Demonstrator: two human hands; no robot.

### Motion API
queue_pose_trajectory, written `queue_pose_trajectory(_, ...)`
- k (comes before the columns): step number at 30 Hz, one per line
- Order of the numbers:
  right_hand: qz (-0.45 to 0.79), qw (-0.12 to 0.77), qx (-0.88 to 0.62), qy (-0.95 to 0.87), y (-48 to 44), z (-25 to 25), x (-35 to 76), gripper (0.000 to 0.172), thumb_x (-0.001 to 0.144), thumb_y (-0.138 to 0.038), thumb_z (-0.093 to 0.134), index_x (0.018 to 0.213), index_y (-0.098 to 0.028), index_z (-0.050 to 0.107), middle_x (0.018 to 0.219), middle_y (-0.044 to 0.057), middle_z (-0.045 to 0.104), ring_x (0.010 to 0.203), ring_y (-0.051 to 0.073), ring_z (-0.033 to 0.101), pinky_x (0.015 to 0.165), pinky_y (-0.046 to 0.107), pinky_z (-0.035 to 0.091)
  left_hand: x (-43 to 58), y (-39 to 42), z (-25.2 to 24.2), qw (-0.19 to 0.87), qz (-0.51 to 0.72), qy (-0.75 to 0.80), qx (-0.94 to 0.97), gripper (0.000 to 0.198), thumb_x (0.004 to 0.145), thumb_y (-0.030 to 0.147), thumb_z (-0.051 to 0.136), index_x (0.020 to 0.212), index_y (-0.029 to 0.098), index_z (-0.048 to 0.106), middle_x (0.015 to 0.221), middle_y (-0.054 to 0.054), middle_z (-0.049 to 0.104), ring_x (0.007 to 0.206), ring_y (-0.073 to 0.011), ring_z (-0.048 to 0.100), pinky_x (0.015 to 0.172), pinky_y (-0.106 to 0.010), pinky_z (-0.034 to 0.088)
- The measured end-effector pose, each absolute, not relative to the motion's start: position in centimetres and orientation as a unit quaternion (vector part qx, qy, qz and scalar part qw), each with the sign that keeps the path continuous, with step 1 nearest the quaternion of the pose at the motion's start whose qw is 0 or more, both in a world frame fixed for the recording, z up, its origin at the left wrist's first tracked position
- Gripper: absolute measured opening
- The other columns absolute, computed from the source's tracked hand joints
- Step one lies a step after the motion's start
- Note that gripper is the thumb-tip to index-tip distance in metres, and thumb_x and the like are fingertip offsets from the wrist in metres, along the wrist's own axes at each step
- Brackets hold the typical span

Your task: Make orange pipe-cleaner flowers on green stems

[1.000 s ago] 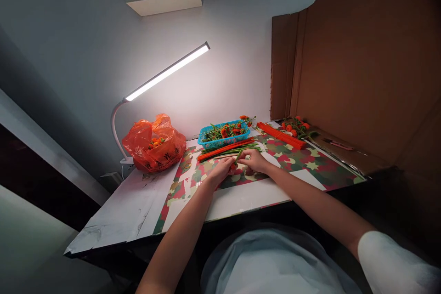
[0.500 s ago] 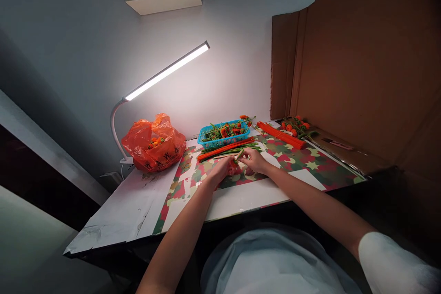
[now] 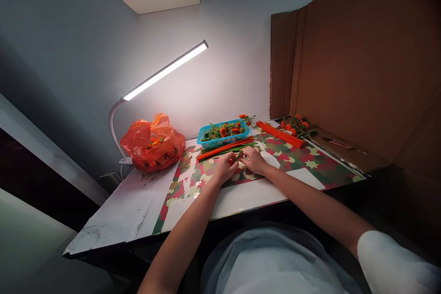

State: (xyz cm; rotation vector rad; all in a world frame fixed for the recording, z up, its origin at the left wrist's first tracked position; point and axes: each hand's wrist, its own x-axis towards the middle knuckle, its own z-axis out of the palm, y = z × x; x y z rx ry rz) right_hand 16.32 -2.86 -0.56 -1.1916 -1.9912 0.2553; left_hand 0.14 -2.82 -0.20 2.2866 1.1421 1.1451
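Observation:
Close together over the camouflage-patterned sheet (image 3: 312,158), my two hands meet at a small green piece (image 3: 239,153). My left hand (image 3: 226,166) pinches its lower end, with a bit of red at the fingertips. The fingers of my right hand (image 3: 253,161) are closed on the other side of the piece. Just behind the hands lie red sticks (image 3: 223,147) and green stems (image 3: 220,152). A blue basket (image 3: 223,141) of orange flowers and green stalks stands behind them.
An orange plastic bag (image 3: 151,147) with orange flowers sits at the left, beside a lit lamp (image 3: 165,71). Red strips (image 3: 280,135) and orange flowers (image 3: 292,125) lie at the back right. A cardboard wall (image 3: 358,64) rises on the right.
My left hand has turned and its fingers are more upright. The green piece is tilted more upright between my hands. My right hand has barely shifted.

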Motion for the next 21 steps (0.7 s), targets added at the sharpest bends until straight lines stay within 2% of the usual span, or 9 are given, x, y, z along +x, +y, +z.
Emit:
queue_pose_trajectory(2, 0.099, 0.402, -0.444, -0.795, -3.0, -0.4, 16.6, 0.008, 0.084, -0.019, 0.061, 0.076, -0.019, 0.064, 0.077, 0.002, 0.065, 0.082, 0.018, 0.055, 0.081, 0.035, 0.029, 0.0, -2.8, -0.1, 0.238, 0.401, 0.403, 0.788, 0.004, 0.07, 0.019, 0.05, 0.07, 0.017, 0.053, 0.062, 0.003, 0.051, 0.056, -0.0095, 0.044, 0.054, -0.021, 0.034)
queue_pose_trajectory(6, 0.123, 0.415, -0.405, -0.805, -3.3, 0.1, 16.9, 0.008, 0.084, -0.02, 0.062, 0.077, -0.02, 0.066, 0.077, 0.001, 0.066, 0.079, 0.017, 0.054, 0.082, 0.034, 0.03, -0.4, -2.6, -0.1, 0.414, 0.37, 0.38, 0.74, 0.013, 0.071, 0.031, 0.053, 0.071, 0.018, 0.052, 0.059, 0.005, 0.046, 0.049, -0.0071, 0.04, 0.048, -0.02, 0.032)
queue_pose_trajectory(9, 0.138, 0.426, -0.396, -0.802, -3.4, 0.5, 17.0, 0.009, 0.083, -0.018, 0.061, 0.078, -0.022, 0.069, 0.078, 0.002, 0.066, 0.08, 0.018, 0.055, 0.079, 0.032, 0.032, -0.5, -2.6, 0.1, 0.493, 0.363, 0.378, 0.695, 0.019, 0.07, 0.036, 0.057, 0.072, 0.017, 0.052, 0.061, 0.005, 0.047, 0.046, -0.0053, 0.038, 0.045, -0.019, 0.03)
queue_pose_trajectory(13, 0.142, 0.424, -0.395, -0.802, -3.6, 0.7, 17.1, 0.011, 0.085, -0.025, 0.06, 0.081, -0.023, 0.07, 0.08, 0.003, 0.068, 0.082, 0.019, 0.055, 0.082, 0.034, 0.033, -0.5, -2.9, 0.6, 0.579, 0.368, 0.369, 0.627, 0.021, 0.064, 0.034, 0.063, 0.07, 0.016, 0.053, 0.071, 0.002, 0.052, 0.049, -0.0049, 0.041, 0.042, -0.019, 0.028)
queue_pose_trajectory(16, 0.159, 0.423, -0.375, -0.809, -3.6, 0.7, 17.1, 0.016, 0.086, -0.031, 0.059, 0.08, -0.023, 0.071, 0.083, 0.004, 0.069, 0.086, 0.02, 0.054, 0.086, 0.036, 0.033, -0.6, -2.9, 0.9, 0.662, 0.348, 0.371, 0.55, 0.02, 0.059, 0.028, 0.064, 0.071, 0.016, 0.053, 0.069, 0.001, 0.052, 0.052, -0.007, 0.047, 0.041, -0.018, 0.027)
queue_pose_trajectory(21, 0.204, 0.445, -0.36, -0.794, -3.3, 0.3, 16.8, 0.012, 0.083, -0.027, 0.06, 0.079, -0.023, 0.071, 0.08, 0.003, 0.066, 0.083, 0.019, 0.055, 0.078, 0.031, 0.039, -0.5, -2.6, 1.0, 0.728, 0.302, 0.379, 0.485, 0.018, 0.063, 0.027, 0.061, 0.075, 0.016, 0.052, 0.063, 0.001, 0.051, 0.053, -0.011, 0.054, 0.042, -0.019, 0.032)
